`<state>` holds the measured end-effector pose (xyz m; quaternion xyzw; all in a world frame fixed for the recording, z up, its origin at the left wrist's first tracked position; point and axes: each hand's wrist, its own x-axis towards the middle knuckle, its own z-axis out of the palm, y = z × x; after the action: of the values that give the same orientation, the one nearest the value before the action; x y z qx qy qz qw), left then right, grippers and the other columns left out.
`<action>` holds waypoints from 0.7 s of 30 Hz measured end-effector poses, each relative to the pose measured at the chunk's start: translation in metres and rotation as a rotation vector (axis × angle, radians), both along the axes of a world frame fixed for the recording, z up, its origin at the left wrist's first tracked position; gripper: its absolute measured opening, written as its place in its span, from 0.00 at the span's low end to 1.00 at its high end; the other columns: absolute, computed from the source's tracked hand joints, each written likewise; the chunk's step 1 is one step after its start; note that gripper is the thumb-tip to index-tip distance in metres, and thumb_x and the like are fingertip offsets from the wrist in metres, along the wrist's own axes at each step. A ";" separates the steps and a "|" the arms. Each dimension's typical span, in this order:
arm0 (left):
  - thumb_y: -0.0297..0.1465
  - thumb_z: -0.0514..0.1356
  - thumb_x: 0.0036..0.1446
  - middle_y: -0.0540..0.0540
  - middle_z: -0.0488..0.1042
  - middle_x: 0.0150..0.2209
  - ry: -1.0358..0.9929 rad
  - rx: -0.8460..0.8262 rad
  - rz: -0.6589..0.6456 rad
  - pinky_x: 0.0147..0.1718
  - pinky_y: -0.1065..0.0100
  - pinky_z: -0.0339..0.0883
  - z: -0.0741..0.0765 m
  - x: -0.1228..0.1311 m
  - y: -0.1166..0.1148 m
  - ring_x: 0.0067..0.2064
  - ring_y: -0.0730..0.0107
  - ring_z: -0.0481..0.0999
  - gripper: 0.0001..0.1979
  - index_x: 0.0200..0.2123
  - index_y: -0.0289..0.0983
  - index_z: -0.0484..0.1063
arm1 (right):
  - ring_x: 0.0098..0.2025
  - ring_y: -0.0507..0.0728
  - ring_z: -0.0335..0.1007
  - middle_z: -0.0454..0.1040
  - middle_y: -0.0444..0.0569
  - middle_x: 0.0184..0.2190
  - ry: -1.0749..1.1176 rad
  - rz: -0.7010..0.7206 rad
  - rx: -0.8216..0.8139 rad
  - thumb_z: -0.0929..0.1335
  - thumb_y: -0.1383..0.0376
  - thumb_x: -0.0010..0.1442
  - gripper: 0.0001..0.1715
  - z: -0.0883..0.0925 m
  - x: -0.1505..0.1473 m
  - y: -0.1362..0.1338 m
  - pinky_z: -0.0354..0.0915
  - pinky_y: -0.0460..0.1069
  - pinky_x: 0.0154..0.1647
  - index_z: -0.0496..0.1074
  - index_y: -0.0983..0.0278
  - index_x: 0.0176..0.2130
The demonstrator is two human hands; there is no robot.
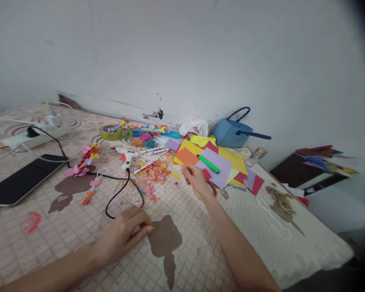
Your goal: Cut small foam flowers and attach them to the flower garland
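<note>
My left hand (pixel 129 231) rests low over the tiled-pattern cloth, fingers curled against the thumb, with nothing visible in it. Its fingertips are beside a brown patch (pixel 166 235). Farther forward, my right hand (pixel 195 178) is closed in a pinch at the near edge of the coloured paper sheets (pixel 187 157); whatever its fingertips may hold is too small to tell. A green pen (pixel 209 163) lies on a purple sheet beyond it. Partly behind the right wrist are red-handled scissors (pixel 212 187). Paper scraps (pixel 153 176) are heaped left of this hand.
A white glue gun (pixel 127 158) trails a black cable between the scraps and a paper flower string (pixel 85 160). At left are a black tablet-like device (pixel 24 178) and a power strip (pixel 38 137). A blue bag (pixel 231 133) stands by the wall; white string (pixel 273 219) lies right.
</note>
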<state>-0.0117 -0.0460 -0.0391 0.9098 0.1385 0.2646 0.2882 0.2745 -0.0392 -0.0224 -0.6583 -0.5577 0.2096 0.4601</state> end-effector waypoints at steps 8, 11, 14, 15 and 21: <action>0.29 0.51 0.62 0.47 0.73 0.28 0.010 0.107 -0.087 0.34 0.67 0.62 0.001 -0.001 -0.006 0.32 0.68 0.71 0.07 0.32 0.37 0.67 | 0.27 0.57 0.65 0.71 0.48 0.23 -0.399 -0.384 -0.003 0.65 0.56 0.53 0.13 0.002 0.083 -0.013 0.58 0.50 0.31 0.67 0.63 0.26; 0.29 0.52 0.61 0.47 0.73 0.28 0.015 0.127 -0.117 0.34 0.67 0.61 -0.001 -0.001 -0.009 0.33 0.68 0.70 0.06 0.32 0.37 0.66 | 0.29 0.59 0.66 0.72 0.50 0.25 -0.497 -0.448 -0.048 0.65 0.58 0.53 0.11 -0.005 0.104 -0.016 0.59 0.52 0.34 0.68 0.64 0.27; 0.28 0.51 0.61 0.48 0.72 0.28 0.011 0.142 -0.123 0.34 0.67 0.60 -0.002 -0.002 -0.010 0.32 0.69 0.70 0.06 0.32 0.37 0.66 | 0.34 0.60 0.67 0.73 0.53 0.28 -0.551 -0.481 -0.094 0.67 0.59 0.52 0.10 -0.017 0.117 -0.016 0.60 0.53 0.38 0.69 0.65 0.30; 0.27 0.51 0.61 0.48 0.72 0.28 0.009 0.147 -0.123 0.33 0.67 0.60 -0.002 -0.002 -0.011 0.31 0.69 0.69 0.06 0.32 0.37 0.65 | 0.35 0.60 0.68 0.73 0.53 0.30 -0.558 -0.487 -0.109 0.68 0.60 0.51 0.11 -0.022 0.120 -0.016 0.60 0.53 0.39 0.70 0.65 0.32; 0.27 0.50 0.62 0.48 0.72 0.28 0.022 0.156 -0.133 0.34 0.66 0.59 -0.003 -0.002 -0.011 0.31 0.69 0.69 0.07 0.32 0.37 0.65 | 0.34 0.57 0.69 0.73 0.47 0.30 -0.487 -0.457 -0.202 0.71 0.64 0.52 0.09 -0.042 0.131 -0.012 0.65 0.52 0.39 0.71 0.66 0.34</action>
<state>-0.0135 -0.0571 -0.0417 0.9395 0.0598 0.2448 0.2322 0.4054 -0.0514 -0.0648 -0.8391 -0.4656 -0.0080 0.2812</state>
